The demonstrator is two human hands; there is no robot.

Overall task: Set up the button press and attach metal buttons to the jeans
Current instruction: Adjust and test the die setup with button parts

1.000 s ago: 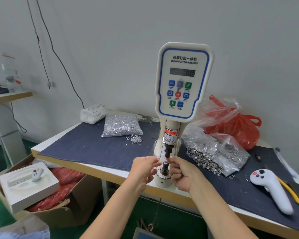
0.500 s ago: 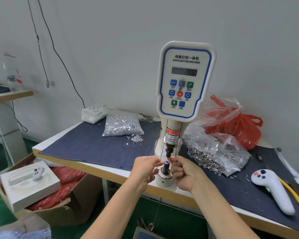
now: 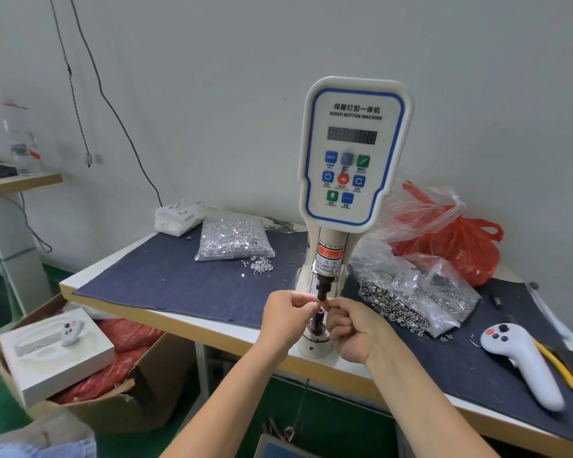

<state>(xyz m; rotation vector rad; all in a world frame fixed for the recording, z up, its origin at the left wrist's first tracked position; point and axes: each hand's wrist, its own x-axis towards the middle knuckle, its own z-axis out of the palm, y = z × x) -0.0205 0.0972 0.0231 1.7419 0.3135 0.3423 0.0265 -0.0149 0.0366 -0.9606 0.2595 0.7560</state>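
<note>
The white servo button press [image 3: 353, 153] stands at the table's front edge. Its dark upper die [image 3: 321, 287] hangs over the lower die [image 3: 315, 327] on the round base. My left hand [image 3: 286, 317] and my right hand [image 3: 354, 328] meet in the gap between the two dies. The fingertips of both pinch a small part just under the upper die, and they hide most of it. A clear bag of silver tacks [image 3: 234, 239] lies to the left of the press. A bag of metal buttons [image 3: 407, 299] lies to its right.
Dark denim cloth [image 3: 179, 279] covers the tabletop. Loose tacks [image 3: 260, 264] lie beside their bag. A red plastic bag [image 3: 450, 242] sits at the back right. A white handheld controller [image 3: 523, 361] and a yellow-handled tool [image 3: 558, 366] lie at the right. A cardboard box [image 3: 139, 388] stands on the floor at the left.
The fingertips of both hands have drawn closer together under the upper die. The hands otherwise stay at the press.
</note>
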